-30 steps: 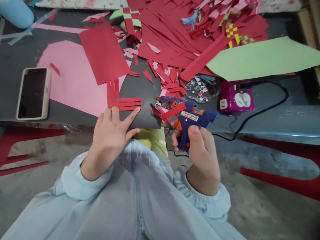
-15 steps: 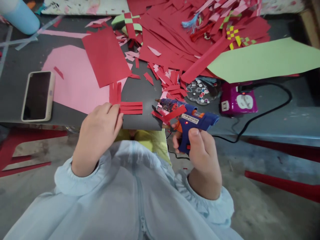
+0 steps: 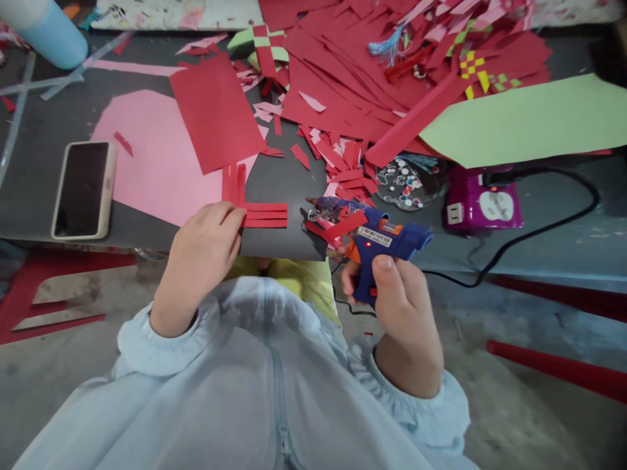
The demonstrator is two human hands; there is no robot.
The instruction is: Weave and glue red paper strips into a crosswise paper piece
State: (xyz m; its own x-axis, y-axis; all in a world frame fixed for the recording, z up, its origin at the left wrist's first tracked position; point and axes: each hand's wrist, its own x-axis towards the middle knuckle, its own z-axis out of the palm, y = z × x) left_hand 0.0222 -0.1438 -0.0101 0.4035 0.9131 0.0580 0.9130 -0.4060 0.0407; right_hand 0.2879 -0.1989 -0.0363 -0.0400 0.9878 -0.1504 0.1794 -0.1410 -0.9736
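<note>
My left hand (image 3: 200, 245) rests at the table's front edge, fingers together and pressing on red paper strips (image 3: 267, 215). Some strips stick out to its right; others point away from me, and the part where they meet is under my fingers. My right hand (image 3: 399, 300) grips the handle of a blue hot glue gun (image 3: 377, 238), its small red light lit and its nozzle pointing left toward the strips. Red paper scraps (image 3: 345, 225) cling around the nozzle end.
A phone (image 3: 83, 189) lies left on the pink paper (image 3: 151, 150) edge, near a red sheet (image 3: 215, 111). Cut red paper (image 3: 343, 78) piles up behind. Right are a green sheet (image 3: 529, 124), a dish of beads (image 3: 406, 186), and a purple power adapter (image 3: 482, 202) with a black cord (image 3: 533, 235).
The whole view has shifted slightly, so things appear a little farther right. Both hands keep their holds on the strips and the glue gun.
</note>
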